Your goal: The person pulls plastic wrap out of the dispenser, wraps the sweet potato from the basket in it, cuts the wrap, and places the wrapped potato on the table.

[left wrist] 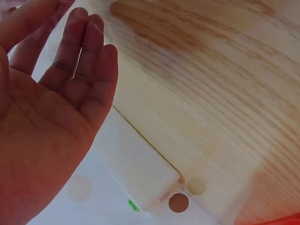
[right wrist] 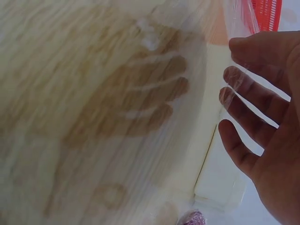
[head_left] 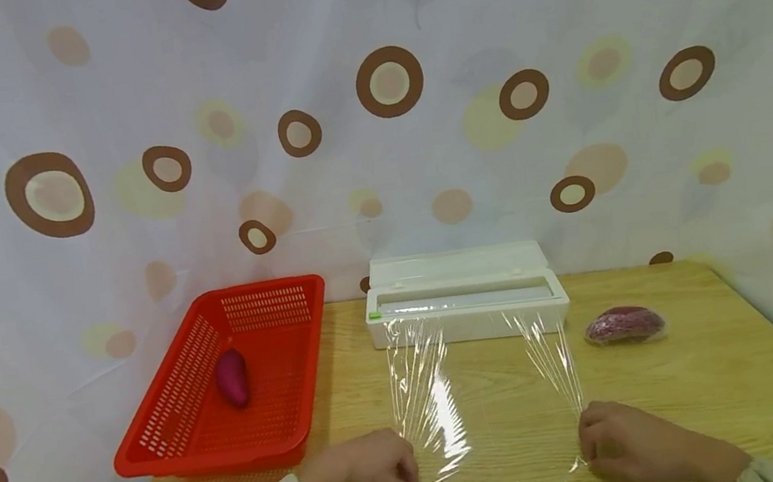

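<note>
A sheet of clear plastic wrap (head_left: 494, 418) stretches from the white cling film dispenser (head_left: 472, 328) toward the front of the table. My left hand (head_left: 382, 465) pinches its near left corner, while my right hand (head_left: 634, 442) pinches the near right corner. Creases gather along both sides of the film. In the right wrist view, thumb and index finger meet at the film's edge and the other fingers (right wrist: 253, 98) are spread. The left wrist view has the remaining left fingers (left wrist: 98, 79) loosely extended. The dispenser's lid (head_left: 458, 263) stands raised.
At the left, a red plastic basket (head_left: 308, 371) contains a purple, elongated vegetable (head_left: 232, 378). A similar purple vegetable (head_left: 625, 324), wrapped in clear film, lies right of the dispenser on the wooden table (head_left: 744, 387). Behind everything hangs a patterned curtain (head_left: 441, 13).
</note>
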`<state>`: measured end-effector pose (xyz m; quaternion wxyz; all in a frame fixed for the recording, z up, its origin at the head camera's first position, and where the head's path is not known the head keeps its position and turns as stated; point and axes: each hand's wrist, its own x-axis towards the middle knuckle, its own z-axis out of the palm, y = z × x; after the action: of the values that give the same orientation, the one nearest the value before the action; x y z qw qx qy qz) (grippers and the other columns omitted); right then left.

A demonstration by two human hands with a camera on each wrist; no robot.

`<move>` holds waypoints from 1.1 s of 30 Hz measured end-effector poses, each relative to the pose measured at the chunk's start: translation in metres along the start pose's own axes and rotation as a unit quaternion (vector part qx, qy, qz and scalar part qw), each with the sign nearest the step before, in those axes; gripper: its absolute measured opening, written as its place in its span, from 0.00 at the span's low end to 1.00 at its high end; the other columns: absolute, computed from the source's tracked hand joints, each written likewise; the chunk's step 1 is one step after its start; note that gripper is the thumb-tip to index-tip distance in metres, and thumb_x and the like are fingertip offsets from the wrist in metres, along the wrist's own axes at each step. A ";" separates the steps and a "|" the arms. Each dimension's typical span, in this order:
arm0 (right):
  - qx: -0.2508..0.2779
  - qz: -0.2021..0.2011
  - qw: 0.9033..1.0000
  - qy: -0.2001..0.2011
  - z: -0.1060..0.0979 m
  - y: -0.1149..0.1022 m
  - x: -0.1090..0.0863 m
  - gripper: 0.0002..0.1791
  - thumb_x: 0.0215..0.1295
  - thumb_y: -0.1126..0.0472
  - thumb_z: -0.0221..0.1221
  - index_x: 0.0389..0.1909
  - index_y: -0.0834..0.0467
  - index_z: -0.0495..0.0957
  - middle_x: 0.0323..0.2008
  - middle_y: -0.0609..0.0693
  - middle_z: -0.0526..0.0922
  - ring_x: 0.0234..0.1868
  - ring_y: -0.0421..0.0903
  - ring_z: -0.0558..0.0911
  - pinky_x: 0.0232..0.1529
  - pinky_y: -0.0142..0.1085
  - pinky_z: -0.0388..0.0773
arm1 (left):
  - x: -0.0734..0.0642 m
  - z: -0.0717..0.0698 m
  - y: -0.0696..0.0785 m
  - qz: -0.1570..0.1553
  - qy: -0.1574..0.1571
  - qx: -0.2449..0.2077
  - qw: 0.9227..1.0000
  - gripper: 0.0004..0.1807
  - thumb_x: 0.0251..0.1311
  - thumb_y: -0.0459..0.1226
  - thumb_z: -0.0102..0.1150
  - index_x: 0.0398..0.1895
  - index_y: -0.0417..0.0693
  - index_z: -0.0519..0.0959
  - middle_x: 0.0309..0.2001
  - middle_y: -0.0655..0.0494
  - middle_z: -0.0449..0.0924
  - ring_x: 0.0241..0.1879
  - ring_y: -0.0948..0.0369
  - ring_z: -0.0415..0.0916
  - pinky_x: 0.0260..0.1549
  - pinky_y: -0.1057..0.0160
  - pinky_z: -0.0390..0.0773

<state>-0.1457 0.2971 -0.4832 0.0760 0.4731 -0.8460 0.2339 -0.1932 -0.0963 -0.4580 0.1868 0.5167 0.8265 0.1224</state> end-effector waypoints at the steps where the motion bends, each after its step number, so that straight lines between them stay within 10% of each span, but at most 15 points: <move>1: -0.012 -0.008 1.000 0.002 0.002 0.001 0.000 0.15 0.47 0.65 0.69 0.27 0.42 0.76 0.33 0.33 0.73 0.35 0.30 0.71 0.34 0.27 0.71 | 0.000 0.001 0.000 0.000 -0.001 0.002 1.000 0.03 0.54 0.36 0.65 0.25 0.52 0.86 0.25 0.72 0.73 0.27 0.79 0.66 0.28 0.83 0.66; 14: 0.005 -0.004 0.999 -0.036 0.006 0.004 -0.001 0.11 0.51 0.64 0.68 0.26 0.44 0.79 0.32 0.34 0.72 0.34 0.31 0.68 0.31 0.27 0.71 | -0.003 0.003 0.011 -0.015 0.013 0.111 0.994 0.11 0.57 0.41 0.60 0.17 0.57 0.80 0.15 0.72 0.64 0.18 0.75 0.57 0.18 0.78 0.59; 21: 0.031 0.008 0.998 -0.051 0.004 0.007 -0.003 0.14 0.53 0.72 0.62 0.27 0.46 0.80 0.32 0.34 0.73 0.33 0.31 0.71 0.30 0.28 0.72 | -0.004 0.006 0.009 -0.039 0.046 0.109 0.992 0.04 0.57 0.39 0.62 0.31 0.58 0.85 0.21 0.72 0.72 0.22 0.76 0.63 0.24 0.78 0.64; 33: 0.074 0.012 0.997 -0.033 0.008 0.014 -0.004 0.19 0.48 0.78 0.62 0.27 0.48 0.83 0.31 0.36 0.76 0.31 0.31 0.75 0.29 0.25 0.74 | -0.002 0.012 0.013 -0.060 0.073 0.176 0.980 0.11 0.43 0.34 0.66 0.16 0.57 0.74 0.16 0.71 0.64 0.18 0.72 0.60 0.18 0.74 0.59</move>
<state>-0.1546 0.3024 -0.4960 0.0095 0.4749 -0.8339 0.2811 -0.1764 -0.0923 -0.4627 0.0391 0.4807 0.8760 0.0016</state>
